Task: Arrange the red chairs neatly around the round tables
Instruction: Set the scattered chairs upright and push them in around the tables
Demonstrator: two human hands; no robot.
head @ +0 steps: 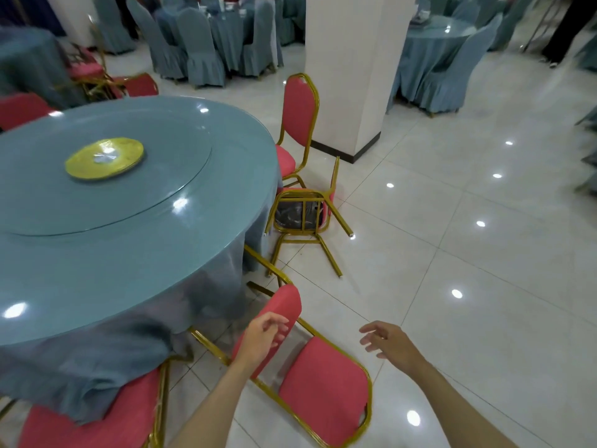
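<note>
A red chair with a gold frame [323, 383] lies tipped over on the floor right below me, its back towards me and its seat edge up by the round blue-clothed table [80, 260]. My left hand [263, 337] hovers open at the seat edge, fingers apart. Open too, my right hand [387, 342] floats just right of the chair, touching nothing. Farther off, a second red chair [303, 221] lies overturned with legs out. An upright red chair [298, 124] stands at the table beyond it.
Another red chair [106, 415] sits under the draped cloth at bottom left. More red chairs [139, 85] crowd the table's far side. A white pillar [349, 76] rises behind. Blue-covered chairs [200, 50] and tables fill the back. Glossy white tile floor [468, 253] spreads right.
</note>
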